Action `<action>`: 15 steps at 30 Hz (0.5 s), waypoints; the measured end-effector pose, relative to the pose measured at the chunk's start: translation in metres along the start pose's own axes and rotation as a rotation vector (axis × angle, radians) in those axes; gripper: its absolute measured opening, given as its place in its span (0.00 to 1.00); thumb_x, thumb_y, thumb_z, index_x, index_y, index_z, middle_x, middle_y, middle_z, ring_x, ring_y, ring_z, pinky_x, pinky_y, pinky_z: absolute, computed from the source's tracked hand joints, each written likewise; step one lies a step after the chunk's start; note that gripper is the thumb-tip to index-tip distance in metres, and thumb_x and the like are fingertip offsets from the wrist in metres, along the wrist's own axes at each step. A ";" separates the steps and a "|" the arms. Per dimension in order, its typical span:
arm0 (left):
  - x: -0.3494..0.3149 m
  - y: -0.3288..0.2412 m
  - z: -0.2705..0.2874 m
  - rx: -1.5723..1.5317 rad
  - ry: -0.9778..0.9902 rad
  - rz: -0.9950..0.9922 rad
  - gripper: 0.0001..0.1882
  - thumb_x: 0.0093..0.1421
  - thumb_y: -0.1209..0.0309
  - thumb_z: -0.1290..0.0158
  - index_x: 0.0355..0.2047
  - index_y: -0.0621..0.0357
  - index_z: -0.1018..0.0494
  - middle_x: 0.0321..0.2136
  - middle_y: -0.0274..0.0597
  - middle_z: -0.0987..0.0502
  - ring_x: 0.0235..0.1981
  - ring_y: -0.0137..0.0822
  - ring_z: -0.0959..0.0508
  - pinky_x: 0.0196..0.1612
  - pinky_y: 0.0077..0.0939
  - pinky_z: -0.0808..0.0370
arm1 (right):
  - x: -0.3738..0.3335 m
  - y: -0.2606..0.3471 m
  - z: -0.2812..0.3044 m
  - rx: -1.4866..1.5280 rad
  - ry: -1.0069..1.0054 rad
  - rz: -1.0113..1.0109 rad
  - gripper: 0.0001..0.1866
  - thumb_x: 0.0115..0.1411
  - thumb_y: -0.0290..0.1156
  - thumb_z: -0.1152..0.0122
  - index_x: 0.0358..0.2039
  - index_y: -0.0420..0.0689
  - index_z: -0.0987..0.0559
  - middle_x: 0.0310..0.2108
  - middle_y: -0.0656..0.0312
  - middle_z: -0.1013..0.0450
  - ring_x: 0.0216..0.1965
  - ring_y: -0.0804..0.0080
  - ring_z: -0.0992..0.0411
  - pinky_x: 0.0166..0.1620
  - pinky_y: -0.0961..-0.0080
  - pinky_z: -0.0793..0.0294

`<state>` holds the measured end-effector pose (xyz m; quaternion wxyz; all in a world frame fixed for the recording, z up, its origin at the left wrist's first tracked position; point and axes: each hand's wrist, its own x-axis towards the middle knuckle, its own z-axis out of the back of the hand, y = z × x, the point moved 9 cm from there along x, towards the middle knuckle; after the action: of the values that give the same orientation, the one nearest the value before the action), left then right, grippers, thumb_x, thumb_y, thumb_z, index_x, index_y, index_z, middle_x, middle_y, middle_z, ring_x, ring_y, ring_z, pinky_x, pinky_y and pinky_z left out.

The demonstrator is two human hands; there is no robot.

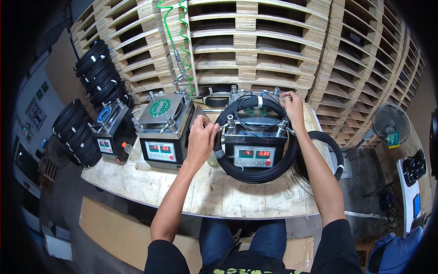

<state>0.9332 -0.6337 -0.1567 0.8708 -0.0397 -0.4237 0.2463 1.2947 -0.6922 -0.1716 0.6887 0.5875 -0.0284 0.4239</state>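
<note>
A coil of black cable (269,175) hangs around the front of a metal-topped polishing machine (230,141) with a lit red and green display. White tape binds the coil at its top. My left hand (202,137) is at the machine's left front post, its fingers curled and pinched on a small metal lever (223,127). At the rear right post (276,94), my right hand (293,108) has its fingers bent together against the metal fitting, whose gripped part is mostly hidden. Thin cable loops (242,109) lie over the machine's top.
To the left stand a second machine (159,132) with a green ring of pieces and a smaller one (109,130) with a blue ring. Black cable coils (75,132) are stacked beyond. Another coil (335,153) lies at right. Wooden pallets (255,41) rise behind the wooden table (219,196).
</note>
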 end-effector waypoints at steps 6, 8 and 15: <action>-0.006 0.000 -0.004 -0.070 0.121 0.141 0.21 0.71 0.59 0.53 0.27 0.64 0.27 0.26 0.51 0.26 0.31 0.55 0.23 0.33 0.47 0.28 | -0.001 -0.001 0.000 0.020 0.011 0.005 0.11 0.64 0.29 0.49 0.38 0.38 0.19 0.31 0.49 0.21 0.33 0.59 0.22 0.37 0.66 0.26; -0.010 -0.004 -0.011 -0.144 0.197 0.203 0.22 0.71 0.59 0.53 0.25 0.63 0.28 0.23 0.50 0.24 0.29 0.56 0.22 0.31 0.48 0.28 | -0.003 0.000 0.000 0.039 0.003 0.014 0.11 0.63 0.29 0.49 0.38 0.38 0.19 0.31 0.50 0.21 0.33 0.59 0.22 0.37 0.67 0.26; -0.015 -0.036 -0.033 -0.241 0.275 0.102 0.15 0.70 0.61 0.52 0.39 0.62 0.24 0.35 0.50 0.21 0.36 0.56 0.21 0.35 0.46 0.26 | -0.004 0.008 -0.003 0.020 -0.012 0.010 0.11 0.62 0.27 0.50 0.36 0.37 0.19 0.31 0.48 0.21 0.33 0.54 0.21 0.38 0.65 0.25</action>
<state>0.9646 -0.6673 -0.1789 0.8958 -0.1985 -0.3246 0.2296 1.2858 -0.6925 -0.1683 0.6807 0.5965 -0.0312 0.4241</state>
